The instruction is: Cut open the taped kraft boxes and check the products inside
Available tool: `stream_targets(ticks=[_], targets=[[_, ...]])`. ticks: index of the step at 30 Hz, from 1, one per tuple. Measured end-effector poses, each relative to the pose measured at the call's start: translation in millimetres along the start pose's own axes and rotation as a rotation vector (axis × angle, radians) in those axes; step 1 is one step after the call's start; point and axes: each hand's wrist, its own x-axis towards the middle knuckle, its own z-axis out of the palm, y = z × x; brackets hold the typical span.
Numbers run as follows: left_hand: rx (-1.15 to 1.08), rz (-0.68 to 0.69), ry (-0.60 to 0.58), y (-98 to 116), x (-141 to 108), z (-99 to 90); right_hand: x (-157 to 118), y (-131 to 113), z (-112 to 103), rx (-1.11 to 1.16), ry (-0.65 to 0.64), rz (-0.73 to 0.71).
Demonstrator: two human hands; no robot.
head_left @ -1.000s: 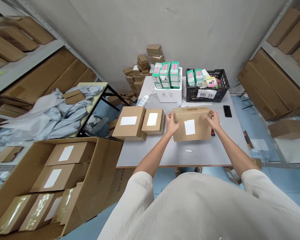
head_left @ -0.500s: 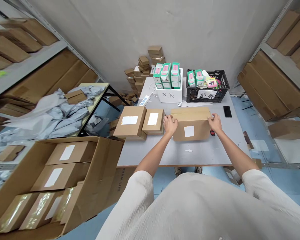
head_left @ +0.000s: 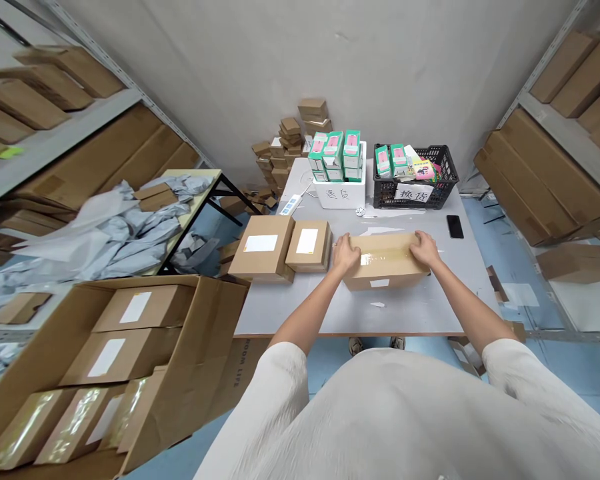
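Observation:
A brown cardboard box is between my two hands over the front half of the table. Clear tape runs along its upper face, and a white label shows on the side facing me. My left hand grips its left end, thumb on top. At the opposite end my right hand holds the upper corner, fingers over the edge. Left of my left hand stand a smaller labelled carton and a larger labelled carton, side by side. Whether the held box touches the tabletop I cannot tell.
On the table stand a white bin of green-and-pink boxes, a black crate and a phone. A large open carton with packed boxes is at the lower left. Shelves flank both sides; grey bags cover a side table.
The held box has tipped toward me, so its taped face now shows more and its labelled side less. Both hands have turned with it, keeping their grip.

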Motion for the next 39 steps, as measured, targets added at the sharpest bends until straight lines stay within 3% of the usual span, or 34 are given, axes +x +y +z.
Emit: stream_targets(ticks=[5,12,23,31,39], targets=[[-0.058,0.041,0.027,2.6,4.7,-1.4,2.4,-7.2,-1.8,0.025,0.033,0.038],[-0.109,0.092,0.096,5.8,9.4,-4.3,3.9,-2.4,-9.9,0.154,0.054,-0.115],[-0.150,0.118,0.136,0.4,3.4,-7.8,-6.1,-3.3,-20.8,0.251,0.059,-0.215],[-0.038,-0.049,0.098,-1.6,-15.7,-7.7,-13.2,4.2,-16.3,0.175,0.128,0.060],[-0.002,-0.046,-0.009,-16.1,-42.7,-3.2,-35.8,16.2,-3.4,0.213,0.036,0.196]])
